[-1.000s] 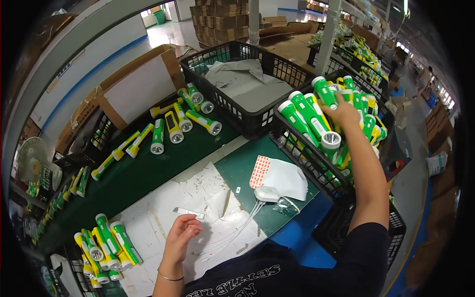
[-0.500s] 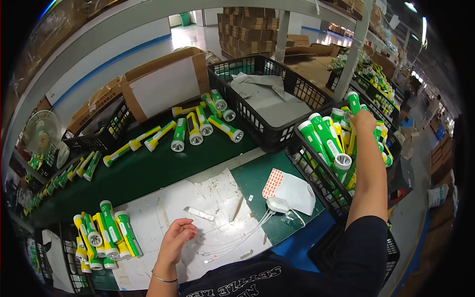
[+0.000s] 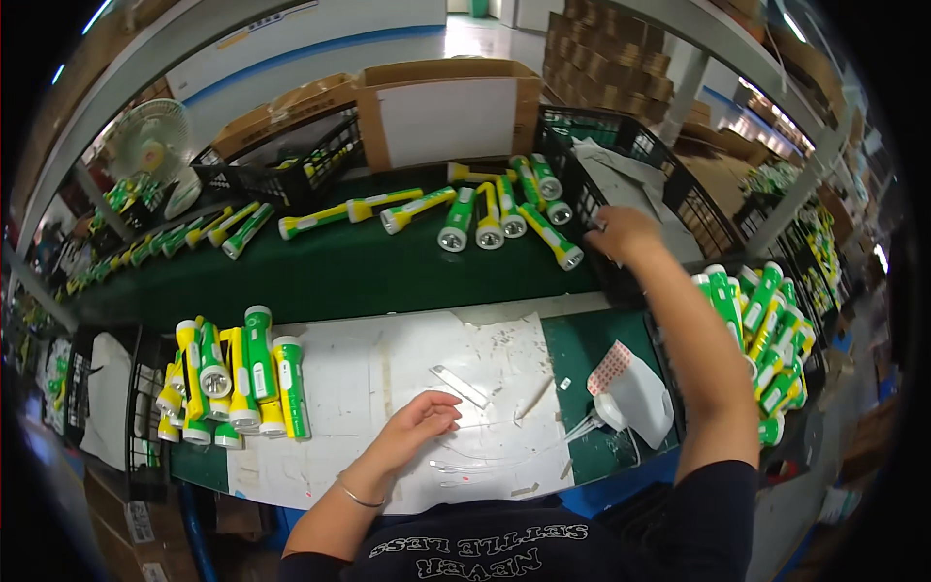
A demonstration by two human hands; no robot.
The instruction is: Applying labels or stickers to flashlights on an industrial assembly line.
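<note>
— Where's the right hand [image 3: 626, 236]?

— Stretched out to the rim of the black crate [image 3: 669, 179], fingers curled over its edge, nothing else visibly held. A yellow-and-green flashlight [image 3: 549, 236] lies just left of those fingers.

— And the left hand [image 3: 419, 427]?

— Resting on the white sheet [image 3: 369, 373] on the tabletop, fingers loosely bent and empty, a small metal strip [image 3: 460, 386] just beyond them.

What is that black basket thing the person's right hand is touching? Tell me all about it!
The black crate is a plastic basket with open lattice walls, sitting upright at the back right of the green bench. Grey-white sheets lie inside. The right hand rests at its near rim. Green and yellow flashlights lie just left of it.
</note>
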